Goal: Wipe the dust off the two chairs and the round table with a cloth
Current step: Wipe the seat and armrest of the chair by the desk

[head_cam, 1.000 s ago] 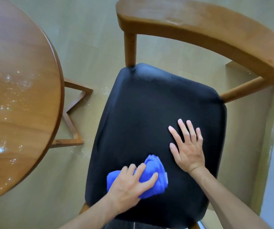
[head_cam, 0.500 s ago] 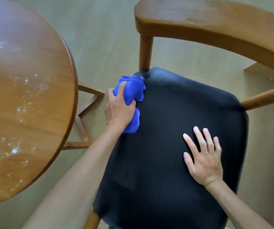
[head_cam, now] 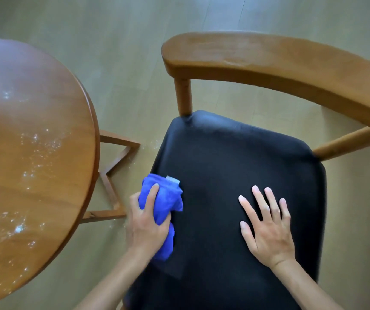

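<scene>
Cloth at the chair seat's left edge

The left hand [head_cam: 145, 227] clutches the bunched blue cloth [head_cam: 164, 198] on the black seat [head_cam: 235, 157]; the right hand [head_cam: 266, 229] lies flat, fingers spread, near the right edge.

Pulled back along the left edge of the black seat [head_cam: 235, 175], the left hand [head_cam: 146, 229] with the bunched blue cloth [head_cam: 164, 198], away from the far left corner by the wooden post [head_cam: 182, 97]. Earlier still, at the near edge of the seat.
</scene>
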### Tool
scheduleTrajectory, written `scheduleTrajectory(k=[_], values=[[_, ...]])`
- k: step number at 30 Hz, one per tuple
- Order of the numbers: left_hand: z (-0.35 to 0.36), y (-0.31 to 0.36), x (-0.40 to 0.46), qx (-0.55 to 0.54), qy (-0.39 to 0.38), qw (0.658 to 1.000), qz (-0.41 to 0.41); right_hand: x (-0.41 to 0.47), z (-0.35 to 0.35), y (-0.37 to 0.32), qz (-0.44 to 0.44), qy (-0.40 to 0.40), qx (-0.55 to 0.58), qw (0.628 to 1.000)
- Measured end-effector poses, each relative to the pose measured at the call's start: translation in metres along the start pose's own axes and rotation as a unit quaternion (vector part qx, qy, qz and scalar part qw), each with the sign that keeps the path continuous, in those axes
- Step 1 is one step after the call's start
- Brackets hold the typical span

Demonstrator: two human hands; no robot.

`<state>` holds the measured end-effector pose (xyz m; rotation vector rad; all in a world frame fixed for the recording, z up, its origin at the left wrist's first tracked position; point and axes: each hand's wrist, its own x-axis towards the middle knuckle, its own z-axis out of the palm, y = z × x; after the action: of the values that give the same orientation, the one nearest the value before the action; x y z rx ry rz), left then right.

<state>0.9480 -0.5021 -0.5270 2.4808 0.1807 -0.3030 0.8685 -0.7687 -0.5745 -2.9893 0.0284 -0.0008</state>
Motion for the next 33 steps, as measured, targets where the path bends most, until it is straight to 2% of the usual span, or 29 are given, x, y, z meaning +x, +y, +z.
scheduleTrajectory(k=[4,7,9,12,14,17,21,23,26,28,30,33], values=[[0.039,0.085,0.096,0.097,0.040,0.992,0.071,0.000,0.001,0.002,-0.003,0.002,0.003,1.000],[0.071,0.138,0.132,0.180,0.025,0.977,0.115,-0.001,0.003,0.003,-0.007,0.004,0.004,1.000],[0.076,0.146,0.136,0.201,-0.004,0.968,0.151,0.000,0.003,0.005,-0.011,0.005,0.009,1.000],[0.055,0.119,0.136,0.187,-0.019,0.963,0.195,-0.001,0.002,0.005,-0.010,0.001,0.016,1.000],[0.036,0.097,0.135,0.160,-0.017,0.973,0.162,-0.001,0.000,0.005,-0.009,-0.003,0.023,1.000],[0.022,0.085,0.133,0.115,0.012,0.992,0.052,-0.001,0.001,0.006,-0.003,-0.009,0.029,1.000],[0.056,0.126,0.132,0.089,0.074,0.993,-0.012,0.000,0.002,0.006,-0.004,0.004,0.039,0.999],[0.093,0.168,0.121,0.106,0.055,0.992,0.050,-0.001,0.003,0.007,-0.007,0.009,0.042,0.999],[0.161,0.236,0.082,0.126,-0.073,0.970,0.196,-0.001,0.004,0.007,-0.010,-0.025,0.019,0.999],[0.190,0.263,0.058,0.145,-0.128,0.950,0.244,-0.001,0.003,0.009,-0.004,-0.064,0.003,0.998],[0.193,0.265,0.054,0.154,-0.142,0.940,0.271,0.000,0.004,0.010,-0.005,-0.075,0.014,0.997],[0.170,0.240,0.078,0.192,-0.120,0.909,0.349,-0.002,0.005,0.010,0.002,-0.034,0.055,0.998]])
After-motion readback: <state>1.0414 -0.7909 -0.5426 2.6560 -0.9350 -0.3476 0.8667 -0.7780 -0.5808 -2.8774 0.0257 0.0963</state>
